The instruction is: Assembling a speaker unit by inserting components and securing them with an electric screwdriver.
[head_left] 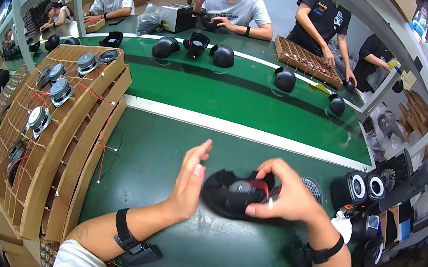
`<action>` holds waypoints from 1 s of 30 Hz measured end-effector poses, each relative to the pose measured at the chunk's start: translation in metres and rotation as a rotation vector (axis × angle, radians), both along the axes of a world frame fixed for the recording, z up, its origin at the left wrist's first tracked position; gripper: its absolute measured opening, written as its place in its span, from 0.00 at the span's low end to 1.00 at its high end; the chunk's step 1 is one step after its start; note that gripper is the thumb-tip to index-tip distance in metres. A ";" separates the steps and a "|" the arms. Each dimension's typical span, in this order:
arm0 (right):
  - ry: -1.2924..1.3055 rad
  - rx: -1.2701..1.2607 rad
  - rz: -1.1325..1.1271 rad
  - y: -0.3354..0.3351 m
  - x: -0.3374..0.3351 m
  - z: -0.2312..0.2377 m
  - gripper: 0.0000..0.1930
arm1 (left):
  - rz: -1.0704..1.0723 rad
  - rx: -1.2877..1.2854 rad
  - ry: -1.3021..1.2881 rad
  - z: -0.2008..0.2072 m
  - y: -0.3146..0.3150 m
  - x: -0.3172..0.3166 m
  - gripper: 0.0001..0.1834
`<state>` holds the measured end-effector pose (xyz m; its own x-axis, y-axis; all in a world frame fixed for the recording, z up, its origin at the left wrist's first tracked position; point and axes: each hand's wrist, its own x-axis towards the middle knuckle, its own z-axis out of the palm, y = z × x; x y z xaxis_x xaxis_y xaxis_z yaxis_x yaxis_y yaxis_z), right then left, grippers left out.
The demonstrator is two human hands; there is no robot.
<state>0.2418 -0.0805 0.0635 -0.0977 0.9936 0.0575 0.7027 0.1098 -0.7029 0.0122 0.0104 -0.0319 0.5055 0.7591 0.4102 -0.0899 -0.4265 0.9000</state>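
A black rounded plastic housing point(217, 191) is over the green worktop in front of me, its hollow side facing up. Inside it show a grey part and something red, partly covered by my fingers. My right hand point(291, 196) grips the housing's right side, thumb on the near rim and fingers curled over the far one. Just left of the housing, my left hand point(189, 184) is upright with its fingers stretched out, holding nothing. A round perforated grille point(312, 188) lies beyond my right hand, partly hidden by it.
Stacked cardboard trays point(52, 167) with loudspeaker drivers point(39, 120) and red wires stand at left. Across the worktop runs a green conveyor belt point(187, 90) carrying several black housings point(284, 80). Assembled black speakers point(357, 187) crowd the right edge. Several co-workers point(237, 8) work beyond the belt.
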 end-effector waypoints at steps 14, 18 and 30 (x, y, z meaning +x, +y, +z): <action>-0.320 0.067 -0.877 0.295 0.076 -0.014 0.59 | 0.167 0.078 0.126 -0.002 -0.005 0.014 0.28; -0.352 0.033 -1.045 0.362 0.085 -0.027 0.63 | 0.169 0.054 0.196 0.005 -0.003 0.013 0.26; -0.337 0.080 -1.075 0.380 0.088 -0.058 0.62 | 0.147 0.064 0.277 0.011 -0.003 0.013 0.29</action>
<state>0.3299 0.2993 0.0052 0.7832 0.5662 0.2569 0.6122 -0.6300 -0.4779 0.0252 0.0071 -0.0209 0.4919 0.8091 0.3215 0.2218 -0.4735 0.8524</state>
